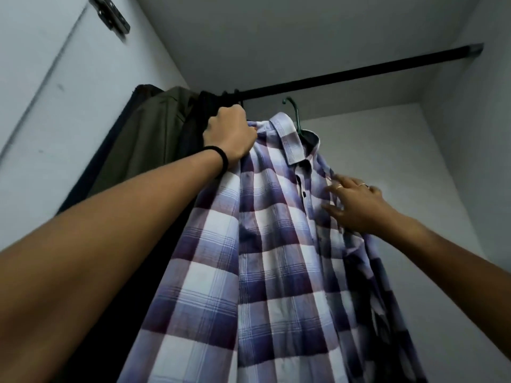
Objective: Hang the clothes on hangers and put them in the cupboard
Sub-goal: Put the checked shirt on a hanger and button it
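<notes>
A purple-and-white checked shirt (265, 244) hangs on a green hanger (295, 113) inside the cupboard. The hanger's hook sits just below the black rail (359, 73), apart from it. My left hand (229, 131) grips the shirt's left shoulder, fingers curled into the cloth, with a black band on the wrist. My right hand (356, 205) lies with spread, straight fingers against the shirt's front, to the right of the button strip. The hanger's body is hidden under the collar.
An olive-green garment (149, 145) and dark clothes (199, 114) hang bunched at the rail's left end. The white cupboard door with a metal hinge (110, 15) stands at the left. White walls close the back and right; the rail's right stretch is bare.
</notes>
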A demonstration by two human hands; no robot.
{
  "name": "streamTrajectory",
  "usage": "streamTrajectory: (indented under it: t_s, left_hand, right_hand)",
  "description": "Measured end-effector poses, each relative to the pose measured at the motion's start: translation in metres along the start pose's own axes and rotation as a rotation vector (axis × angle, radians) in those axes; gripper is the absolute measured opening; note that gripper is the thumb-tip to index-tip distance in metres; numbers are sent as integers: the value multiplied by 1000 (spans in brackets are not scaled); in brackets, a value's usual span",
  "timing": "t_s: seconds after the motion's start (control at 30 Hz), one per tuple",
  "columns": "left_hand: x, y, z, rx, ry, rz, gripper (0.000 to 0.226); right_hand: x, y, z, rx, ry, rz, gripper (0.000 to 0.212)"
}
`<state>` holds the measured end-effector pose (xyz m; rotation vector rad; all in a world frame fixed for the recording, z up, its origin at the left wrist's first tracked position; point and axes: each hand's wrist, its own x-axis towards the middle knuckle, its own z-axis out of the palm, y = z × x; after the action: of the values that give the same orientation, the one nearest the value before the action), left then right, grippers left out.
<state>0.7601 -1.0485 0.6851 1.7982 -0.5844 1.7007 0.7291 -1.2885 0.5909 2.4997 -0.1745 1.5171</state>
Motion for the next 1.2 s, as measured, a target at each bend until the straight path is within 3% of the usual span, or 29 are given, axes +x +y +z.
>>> streamTrajectory:
  t_s: [0.4,0.8,1.2]
  left_hand:
    - [68,6,57,179,29,-132,32]
    - [115,-12,88,252,50,-170,39]
    - [161,-23,40,272,132,-70,52]
  right_hand:
    - [29,68,28,-24,-9,-142,42]
    - [56,67,51,-2,70,-334,37]
    - [46,48,75,-15,14,-403,39]
